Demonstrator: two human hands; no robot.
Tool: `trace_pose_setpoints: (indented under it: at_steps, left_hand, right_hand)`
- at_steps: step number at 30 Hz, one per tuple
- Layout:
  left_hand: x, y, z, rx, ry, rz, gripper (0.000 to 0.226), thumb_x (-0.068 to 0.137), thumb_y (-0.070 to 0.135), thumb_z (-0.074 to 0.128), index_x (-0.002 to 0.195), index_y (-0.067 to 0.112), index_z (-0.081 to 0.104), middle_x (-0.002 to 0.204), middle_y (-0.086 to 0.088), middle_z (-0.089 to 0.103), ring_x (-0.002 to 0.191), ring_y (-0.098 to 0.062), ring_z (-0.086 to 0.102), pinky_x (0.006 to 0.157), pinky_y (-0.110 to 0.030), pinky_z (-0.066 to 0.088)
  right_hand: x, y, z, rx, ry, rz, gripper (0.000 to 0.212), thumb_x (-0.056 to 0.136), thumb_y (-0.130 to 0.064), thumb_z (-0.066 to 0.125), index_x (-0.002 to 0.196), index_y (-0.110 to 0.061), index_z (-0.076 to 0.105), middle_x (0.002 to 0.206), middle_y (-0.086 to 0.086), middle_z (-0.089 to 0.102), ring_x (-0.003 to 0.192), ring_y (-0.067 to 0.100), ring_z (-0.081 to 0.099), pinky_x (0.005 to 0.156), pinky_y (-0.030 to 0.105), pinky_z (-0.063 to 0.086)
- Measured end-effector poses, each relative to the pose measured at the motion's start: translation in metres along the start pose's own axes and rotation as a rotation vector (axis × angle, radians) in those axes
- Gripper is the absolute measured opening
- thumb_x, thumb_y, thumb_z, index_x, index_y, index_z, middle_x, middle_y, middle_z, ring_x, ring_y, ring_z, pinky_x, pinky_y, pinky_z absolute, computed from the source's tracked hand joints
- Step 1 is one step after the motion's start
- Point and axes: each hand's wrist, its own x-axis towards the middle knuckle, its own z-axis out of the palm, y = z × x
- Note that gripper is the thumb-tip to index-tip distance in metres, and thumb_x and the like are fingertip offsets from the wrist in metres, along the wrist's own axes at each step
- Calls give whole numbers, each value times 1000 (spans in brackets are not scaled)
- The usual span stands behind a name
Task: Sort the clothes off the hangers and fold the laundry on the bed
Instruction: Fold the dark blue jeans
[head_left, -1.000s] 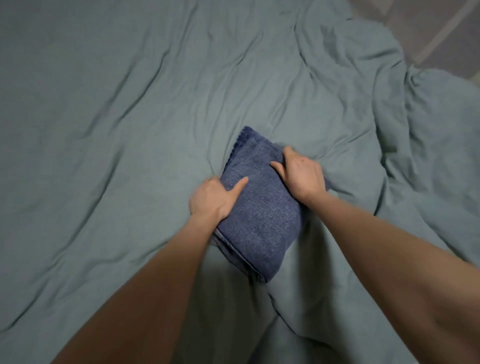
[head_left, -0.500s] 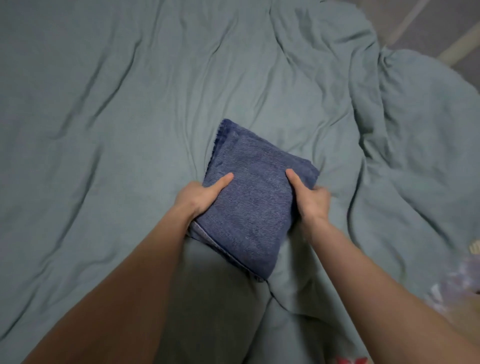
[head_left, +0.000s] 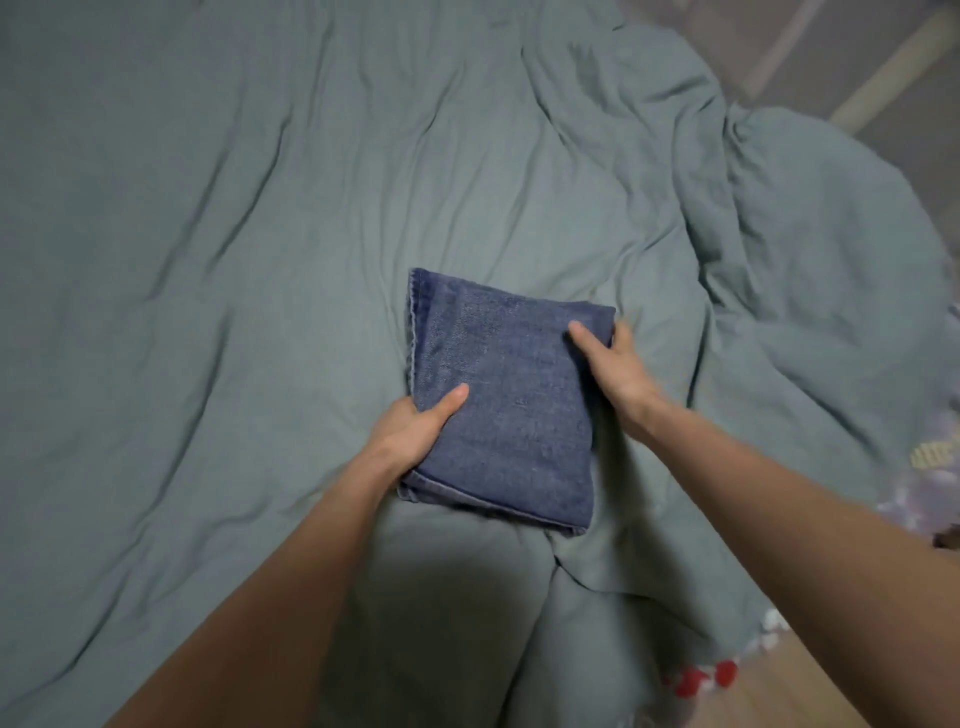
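Observation:
A dark blue towel (head_left: 506, 400), folded into a thick rectangle, is at the middle of the grey-green bed cover (head_left: 234, 260). My left hand (head_left: 415, 431) grips its left edge, thumb on top and fingers hidden underneath. My right hand (head_left: 615, 366) holds the right edge near the far corner, thumb lying on the top face. The towel's near edge shows several stacked layers. I cannot tell whether the towel rests on the cover or hangs just above it.
The cover is wrinkled and bunched into a mound at the right (head_left: 810, 249). Bare floor shows at the top right (head_left: 857, 62). A patterned cloth with red spots (head_left: 701, 675) and wooden floor lie at the bottom right.
Both hands have turned the towel clockwise, so it now lies squarer to me. My right hand slid from the top face to the right edge. The view shifted.

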Motion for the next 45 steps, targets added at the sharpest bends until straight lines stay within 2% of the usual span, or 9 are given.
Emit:
trace_pose_setpoints:
  at_steps: [5, 9, 12, 22, 28, 32, 37, 41, 45]
  left_hand:
    - [-38, 48, -5, -261, -151, -215, 39, 95, 38, 57, 119, 8, 59, 104, -9, 69, 86, -21, 65, 74, -30, 53]
    - [-74, 65, -33, -288, -233, -334, 28, 93, 35, 60, 103, 9, 63, 80, -9, 73, 65, -21, 69, 60, -33, 59]
    - [-109, 59, -47, -349, -266, -370, 32, 82, 32, 68, 105, 10, 65, 96, -13, 73, 82, -27, 70, 79, -39, 58]
    - [-167, 39, -63, -411, -239, -322, 15, 91, 21, 56, 91, 9, 66, 74, -8, 72, 64, -21, 70, 62, -37, 60]
    - [-165, 47, -84, -254, -124, -298, 17, 93, 11, 58, 77, 12, 61, 49, 0, 65, 40, -9, 62, 38, -26, 52]
    - [-163, 47, -99, -194, -163, -323, 11, 90, 14, 64, 79, 11, 64, 57, -2, 69, 46, -11, 65, 44, -28, 56]
    - [-165, 45, -101, -116, -177, -332, 22, 96, 13, 54, 74, 10, 61, 53, -2, 67, 43, -10, 63, 47, -27, 55]
    - [-168, 37, -96, -177, -141, -329, 32, 99, 8, 44, 69, 10, 55, 47, -1, 63, 37, -9, 60, 40, -25, 52]
    - [-173, 39, -86, -76, -45, -242, 22, 101, 27, 44, 93, 14, 60, 55, 4, 67, 45, -7, 62, 49, -25, 54]
  right_hand:
    - [-97, 5, -25, -53, -259, -7, 100, 59, -58, 74, 147, -42, 29, 141, -17, 43, 123, 0, 48, 108, 26, 36]
    - [-142, -27, -34, -40, -357, -74, 88, 62, -26, 84, 139, -40, 44, 131, -22, 52, 114, -8, 55, 97, 17, 43]
    - [-168, -42, -31, -102, -351, -157, 77, 71, 1, 79, 135, -30, 50, 124, -20, 55, 97, -18, 56, 81, 5, 43]
    - [-200, -58, -9, -287, -128, -276, 54, 79, 13, 50, 115, -25, 64, 107, 4, 65, 87, 17, 61, 60, 21, 56]
    - [-190, -75, -8, -1053, -369, -599, 64, 81, 3, 48, 141, -19, 46, 147, 9, 43, 134, 29, 43, 110, 35, 33]
    - [-194, -90, -2, -1439, -550, -701, 105, 75, -52, 70, 153, -32, 2, 161, -5, 10, 148, 18, 4, 118, 48, 9]
    - [-221, -65, 26, -1435, -588, -737, 136, 55, -77, 69, 153, -16, -2, 159, 3, 18, 146, 19, 18, 119, 44, 10]
    - [-227, -29, 45, -1392, -210, -826, 115, 50, -53, 83, 143, -4, 37, 127, 12, 56, 110, 32, 58, 89, 40, 48]
    - [-209, -45, 45, -1453, -243, -857, 49, 65, -30, 75, 106, -11, 56, 98, 9, 66, 87, 33, 64, 66, 36, 47]
